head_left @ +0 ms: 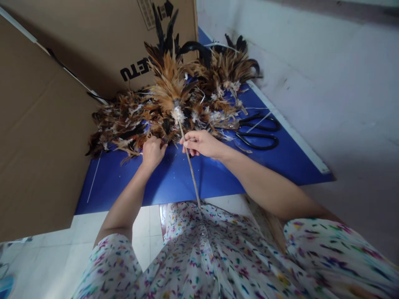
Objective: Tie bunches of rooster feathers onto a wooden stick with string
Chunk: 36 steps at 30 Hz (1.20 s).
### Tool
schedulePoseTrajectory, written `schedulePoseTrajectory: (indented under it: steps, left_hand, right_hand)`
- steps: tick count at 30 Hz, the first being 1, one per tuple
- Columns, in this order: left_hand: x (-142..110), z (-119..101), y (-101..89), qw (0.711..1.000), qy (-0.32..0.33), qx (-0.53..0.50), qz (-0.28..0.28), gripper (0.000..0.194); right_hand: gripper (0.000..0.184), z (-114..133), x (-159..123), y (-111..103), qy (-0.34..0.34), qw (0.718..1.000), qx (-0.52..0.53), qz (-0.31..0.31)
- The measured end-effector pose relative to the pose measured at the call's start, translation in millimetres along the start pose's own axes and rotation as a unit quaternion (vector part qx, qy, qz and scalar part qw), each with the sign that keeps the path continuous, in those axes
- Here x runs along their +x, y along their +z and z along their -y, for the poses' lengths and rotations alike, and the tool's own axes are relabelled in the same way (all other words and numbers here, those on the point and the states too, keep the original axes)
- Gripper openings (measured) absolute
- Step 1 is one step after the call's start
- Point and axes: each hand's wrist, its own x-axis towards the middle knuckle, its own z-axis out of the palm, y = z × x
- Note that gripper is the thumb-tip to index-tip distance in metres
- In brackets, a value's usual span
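My right hand [199,144] is closed around the thin stick of a feather duster [170,83]. Brown and black feathers fan out at the stick's upper end, with a pale fluffy band below them. The stick's lower end reaches down to my patterned clothing. To the left, my left hand [153,151] rests at the front edge of a heap of loose brown feathers [124,120]. Its fingers are bent in among the feathers, and whether they pinch one is hidden.
Black-handled scissors [260,141] lie on the blue tabletop [174,182], right of my hands. Another bunch of feathers [230,66] lies at the back right. Large cardboard sheets [40,137] stand at the left and back. A pale wall [327,83] borders the right side.
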Motion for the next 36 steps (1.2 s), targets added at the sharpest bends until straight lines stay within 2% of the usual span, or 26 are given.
schedulePoseTrajectory:
  steps: [2, 5, 8, 11, 13, 15, 19, 23, 30, 36]
  left_hand:
    - [1, 3, -0.9, 1.0, -0.01, -0.023, -0.01, 0.014]
    - [2, 9, -6.7, 0.993, -0.036, -0.094, -0.062, 0.014]
    - [2, 10, -12.1, 0.969, -0.059, -0.206, -0.125, 0.017]
    - [4, 0, -16.0, 0.904, -0.087, -0.392, -0.145, 0.023]
    - [5, -11, -19.7, 0.84, -0.105, -0.517, -0.126, 0.028]
    - [5, -23, -24.6, 0.789, -0.115, -0.595, -0.102, 0.031]
    - [6, -45, -33.0, 0.732, -0.117, -0.669, -0.054, 0.034]
    - [11, -58, -34.1, 0.709, -0.116, -0.693, -0.056, 0.038]
    - [18, -65, -26.2, 0.702, -0.12, -0.698, -0.071, 0.036]
    - [15, -67, -13.6, 0.681, -0.137, -0.712, -0.101, 0.037]
  right_hand:
    - [0.013, 0, 0, 0, -0.002, 1.0, -0.003, -0.001]
    - [0.012, 0, 0, 1, -0.007, 1.0, 0.006, 0.003]
    - [0.011, 0, -1, 1, -0.012, 1.0, 0.013, 0.009]
    - [0.009, -2, 0, 2, -0.014, 1.0, 0.011, 0.012]
    - [0.008, -3, 1, 3, -0.017, 1.0, 0.012, 0.015]
    - [0.007, -4, 2, 4, -0.018, 1.0, 0.016, 0.018]
    - [0.009, -2, 1, 6, -0.007, 1.0, 0.012, 0.017]
    - [0.007, -1, 0, 8, -0.013, 1.0, 0.007, 0.018]
    - [0.008, -4, 0, 13, -0.016, 0.999, -0.004, 0.032]
    - [0.01, -8, 1, 16, -0.024, 0.999, -0.008, 0.039]
